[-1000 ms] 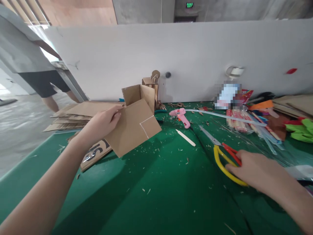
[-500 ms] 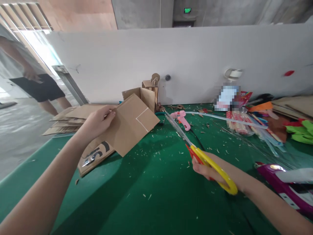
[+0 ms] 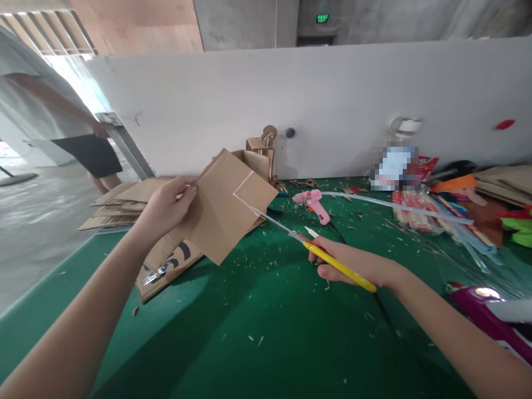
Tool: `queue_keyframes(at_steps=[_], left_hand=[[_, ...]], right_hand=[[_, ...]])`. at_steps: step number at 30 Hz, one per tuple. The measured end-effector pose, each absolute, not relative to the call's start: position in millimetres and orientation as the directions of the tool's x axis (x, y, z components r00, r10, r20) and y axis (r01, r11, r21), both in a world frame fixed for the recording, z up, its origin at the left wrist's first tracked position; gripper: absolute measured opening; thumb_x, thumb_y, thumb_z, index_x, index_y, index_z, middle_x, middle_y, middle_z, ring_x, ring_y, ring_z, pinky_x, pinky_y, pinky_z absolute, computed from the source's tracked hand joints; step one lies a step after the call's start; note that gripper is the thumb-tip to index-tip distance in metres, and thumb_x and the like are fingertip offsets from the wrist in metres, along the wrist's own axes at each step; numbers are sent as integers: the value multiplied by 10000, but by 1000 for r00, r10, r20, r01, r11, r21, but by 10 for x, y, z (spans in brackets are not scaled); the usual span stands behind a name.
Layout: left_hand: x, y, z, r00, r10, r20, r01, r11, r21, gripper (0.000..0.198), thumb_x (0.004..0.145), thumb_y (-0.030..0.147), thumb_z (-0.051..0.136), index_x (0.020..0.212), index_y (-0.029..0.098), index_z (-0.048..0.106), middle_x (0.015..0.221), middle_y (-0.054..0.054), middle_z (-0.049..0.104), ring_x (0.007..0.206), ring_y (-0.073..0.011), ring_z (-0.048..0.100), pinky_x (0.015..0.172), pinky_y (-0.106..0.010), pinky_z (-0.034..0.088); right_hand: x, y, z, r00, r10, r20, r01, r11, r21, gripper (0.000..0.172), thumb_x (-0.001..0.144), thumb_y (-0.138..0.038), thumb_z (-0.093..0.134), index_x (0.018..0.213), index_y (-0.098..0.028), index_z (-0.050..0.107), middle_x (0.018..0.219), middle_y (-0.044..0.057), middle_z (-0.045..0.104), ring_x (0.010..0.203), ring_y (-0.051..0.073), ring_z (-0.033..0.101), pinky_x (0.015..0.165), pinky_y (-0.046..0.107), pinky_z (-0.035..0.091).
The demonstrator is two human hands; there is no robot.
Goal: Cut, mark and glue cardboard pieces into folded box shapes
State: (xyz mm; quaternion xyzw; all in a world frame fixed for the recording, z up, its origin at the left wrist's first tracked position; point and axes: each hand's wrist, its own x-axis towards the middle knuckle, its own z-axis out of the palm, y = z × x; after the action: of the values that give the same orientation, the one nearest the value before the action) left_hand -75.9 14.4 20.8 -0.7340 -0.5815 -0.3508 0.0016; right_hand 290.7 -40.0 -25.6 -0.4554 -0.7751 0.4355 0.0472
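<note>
Scissors (image 3: 307, 245) swing up to the white line (image 3: 243, 183) on the cardboard (image 3: 216, 213) — we judge them in position. Our left hand (image 3: 168, 206) pinches the cardboard above the green table (image 3: 233, 349); our right hand (image 3: 353, 257) curls round the handles (image 3: 344, 270).

Cannot see the person (image 3: 54, 113) or purple device (image 3: 476, 310) whole, cut off by opposite edges, nor all of the white stick (image 3: 310, 231), partly behind the right hand (image 3: 355, 257); cannot read the pixelated panel (image 3: 393, 168).

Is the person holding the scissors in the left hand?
No, the right hand holds the scissors, while the left hand grips a piece of cardboard.
</note>
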Motion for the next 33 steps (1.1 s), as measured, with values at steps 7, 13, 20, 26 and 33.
queue_keyframes(at_steps=[7,13,20,26,33], left_hand=[[-612,78,217,72,890,450,826,-306,473,301,897,334,405,1068,177,597,1005,-61,659,932,-213,588,770,-300,411],[-639,63,236,42,878,476,823,-300,482,303,898,326,405,1072,170,598,1012,-65,663,964,-222,594,793,-302,418],[-633,55,241,29,874,484,832,-290,474,311,895,326,400,1055,152,602,957,-61,661,929,-217,595,776,-295,418],[-645,81,212,28,859,511,829,-305,468,340,878,348,408,1080,169,614,990,-64,670,949,-229,599,784,-313,433],[-625,43,198,39,852,522,816,-329,475,324,886,349,403,1061,188,623,956,-48,669,944,-224,596,789,-317,436]], right_hand=[[2937,-335,-320,-619,747,-243,601,253,-758,473,797,-600,568,1003,-195,437,867,59,581,657,156,531,587,315,442],[2947,-255,-364,-649,732,-206,581,302,-756,549,798,-665,520,1050,-183,445,928,87,592,696,163,533,599,312,445],[2894,-222,-345,-632,742,-225,618,307,-724,550,796,-680,508,1035,-187,460,827,47,560,643,146,486,578,294,425],[2882,-228,-375,-619,762,-187,596,301,-744,539,786,-670,533,1024,-194,452,828,37,540,638,140,474,552,281,407],[2863,-254,-441,-532,832,-159,635,267,-725,409,783,-565,613,923,-207,471,778,1,515,598,115,445,524,268,385]])
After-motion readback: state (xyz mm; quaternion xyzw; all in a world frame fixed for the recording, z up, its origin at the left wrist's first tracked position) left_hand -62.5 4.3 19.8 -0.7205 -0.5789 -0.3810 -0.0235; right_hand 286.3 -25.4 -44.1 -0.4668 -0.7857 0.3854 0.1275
